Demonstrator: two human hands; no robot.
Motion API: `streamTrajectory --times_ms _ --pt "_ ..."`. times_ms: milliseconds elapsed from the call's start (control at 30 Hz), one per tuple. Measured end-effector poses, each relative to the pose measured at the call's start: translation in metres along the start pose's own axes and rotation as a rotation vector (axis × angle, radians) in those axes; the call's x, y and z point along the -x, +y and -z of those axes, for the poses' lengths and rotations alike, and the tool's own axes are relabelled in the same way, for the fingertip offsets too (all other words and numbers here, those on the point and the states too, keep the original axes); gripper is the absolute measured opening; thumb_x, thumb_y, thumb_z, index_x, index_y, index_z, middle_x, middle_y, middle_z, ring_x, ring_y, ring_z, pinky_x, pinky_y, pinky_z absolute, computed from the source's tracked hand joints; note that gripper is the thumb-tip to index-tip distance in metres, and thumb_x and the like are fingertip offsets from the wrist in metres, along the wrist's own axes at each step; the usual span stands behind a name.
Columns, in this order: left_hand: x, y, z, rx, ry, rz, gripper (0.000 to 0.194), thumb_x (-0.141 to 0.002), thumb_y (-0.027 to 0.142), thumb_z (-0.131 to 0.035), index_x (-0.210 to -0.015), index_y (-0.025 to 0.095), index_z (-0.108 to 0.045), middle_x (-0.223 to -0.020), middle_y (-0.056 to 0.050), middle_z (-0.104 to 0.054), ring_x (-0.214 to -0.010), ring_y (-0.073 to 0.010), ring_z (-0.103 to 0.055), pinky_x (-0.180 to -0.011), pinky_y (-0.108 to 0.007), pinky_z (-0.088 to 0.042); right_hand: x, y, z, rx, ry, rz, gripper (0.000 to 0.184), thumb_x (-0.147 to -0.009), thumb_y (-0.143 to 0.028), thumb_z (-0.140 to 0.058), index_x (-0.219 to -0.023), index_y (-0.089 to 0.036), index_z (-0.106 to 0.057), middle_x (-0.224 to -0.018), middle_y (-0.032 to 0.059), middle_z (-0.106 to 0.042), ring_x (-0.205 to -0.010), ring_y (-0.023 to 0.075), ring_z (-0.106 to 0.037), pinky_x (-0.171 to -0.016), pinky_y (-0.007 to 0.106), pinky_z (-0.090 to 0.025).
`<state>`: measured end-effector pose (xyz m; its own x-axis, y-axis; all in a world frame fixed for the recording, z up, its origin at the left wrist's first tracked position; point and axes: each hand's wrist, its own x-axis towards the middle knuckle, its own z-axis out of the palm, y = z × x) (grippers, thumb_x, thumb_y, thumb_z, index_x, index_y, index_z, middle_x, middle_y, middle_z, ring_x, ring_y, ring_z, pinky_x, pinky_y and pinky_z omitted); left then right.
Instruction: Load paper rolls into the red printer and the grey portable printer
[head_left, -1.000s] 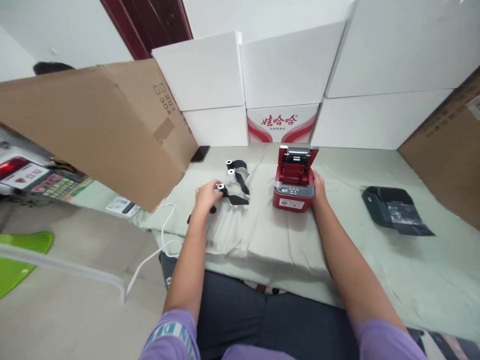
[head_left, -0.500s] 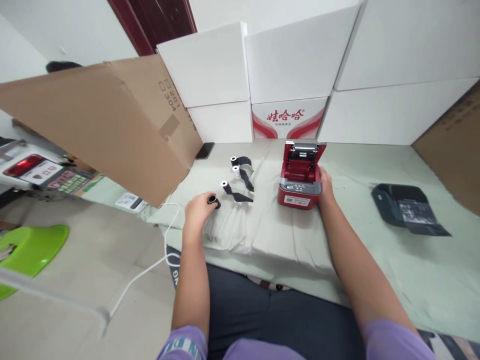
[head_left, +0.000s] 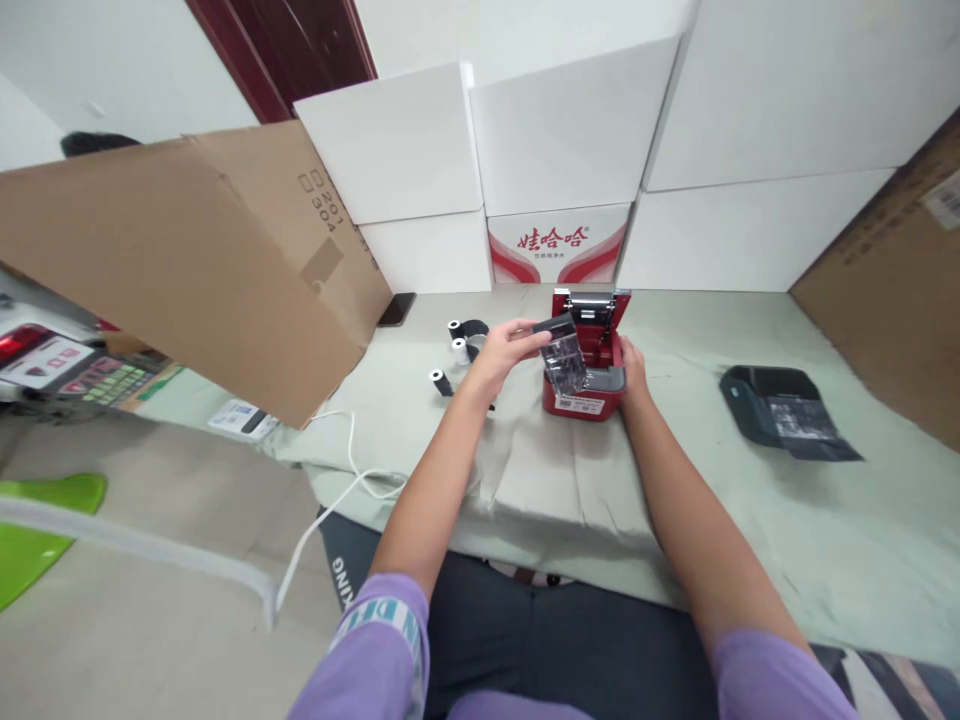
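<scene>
A small red printer (head_left: pixel 594 398) with its lid up stands on the pale green cloth (head_left: pixel 570 470). My right hand (head_left: pixel 632 367) rests against its right side, fingers wrapped on the casing. My left hand (head_left: pixel 504 349) is raised just left of the printer and pinches a black roll (head_left: pixel 555 326) with a loose strip of dark glossy film (head_left: pixel 566 363) hanging over the printer's open bay. Three small rolls lie left of the hand: one with a white core (head_left: pixel 436 379), another (head_left: pixel 459 346) and a third with black tape (head_left: pixel 454 327).
A large brown cardboard box (head_left: pixel 202 260) leans at the left, white boxes (head_left: pixel 570 140) stacked along the back. A black phone (head_left: pixel 397 309) lies by the box. A black device (head_left: pixel 780 415) sits at the right. A white cable (head_left: pixel 337 500) hangs off the edge.
My left hand has lifted a black roll from the cloth's left side and carried it right, up over the open printer, film now unrolled. The right hand stayed on the printer.
</scene>
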<state>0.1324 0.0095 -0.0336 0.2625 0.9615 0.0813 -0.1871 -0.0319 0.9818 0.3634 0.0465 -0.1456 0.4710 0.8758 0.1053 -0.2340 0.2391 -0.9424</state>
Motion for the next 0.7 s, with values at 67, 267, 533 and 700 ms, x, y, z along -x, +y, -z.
streamTrajectory --times_ms 67,267,533,700 --pt "-0.030 -0.014 -0.016 -0.187 -0.056 0.008 0.036 -0.069 0.034 -0.086 -0.096 0.013 -0.073 -0.087 -0.005 -0.074 -0.083 -0.0174 -0.069 -0.086 -0.033 -0.053 -0.003 0.003 0.001 0.004 -0.013 0.009 0.040 -0.078 -0.061 -0.065 -0.073 -0.021 -0.062 -0.072 -0.0023 -0.067 -0.072 0.0163 -0.060 -0.077 0.032 -0.052" --pt "-0.064 -0.031 -0.029 -0.954 -0.084 -0.088 0.033 -0.076 0.050 -0.079 -0.093 0.022 -0.083 -0.094 -0.009 -0.070 -0.108 -0.0310 -0.061 -0.097 -0.042 -0.046 -0.010 0.013 0.003 0.022 -0.035 0.046 0.042 -0.078 -0.064 -0.062 -0.074 -0.022 -0.063 -0.076 -0.0002 -0.070 -0.080 0.0202 -0.064 -0.085 0.037 -0.054" --pt "-0.058 -0.017 -0.035 -1.286 -0.112 0.024 0.046 -0.080 0.059 -0.073 -0.119 0.035 -0.077 -0.124 -0.010 -0.057 -0.125 -0.0368 -0.046 -0.110 -0.050 -0.035 -0.011 0.002 -0.001 -0.074 -0.127 0.117 0.057 -0.079 -0.059 -0.063 -0.128 -0.029 -0.060 -0.130 0.0026 -0.068 -0.121 0.0220 -0.063 -0.105 0.039 -0.051" --pt "-0.028 -0.012 -0.030 -1.049 -0.224 -0.160 0.033 -0.085 0.059 -0.067 -0.100 0.033 -0.082 -0.110 -0.006 -0.059 -0.117 -0.0315 -0.050 -0.113 -0.050 -0.030 -0.007 -0.017 -0.004 -0.061 -0.170 0.122 0.053 -0.081 -0.058 -0.061 -0.126 -0.031 -0.062 -0.144 0.0023 -0.061 -0.129 0.0212 -0.059 -0.098 0.035 -0.053"
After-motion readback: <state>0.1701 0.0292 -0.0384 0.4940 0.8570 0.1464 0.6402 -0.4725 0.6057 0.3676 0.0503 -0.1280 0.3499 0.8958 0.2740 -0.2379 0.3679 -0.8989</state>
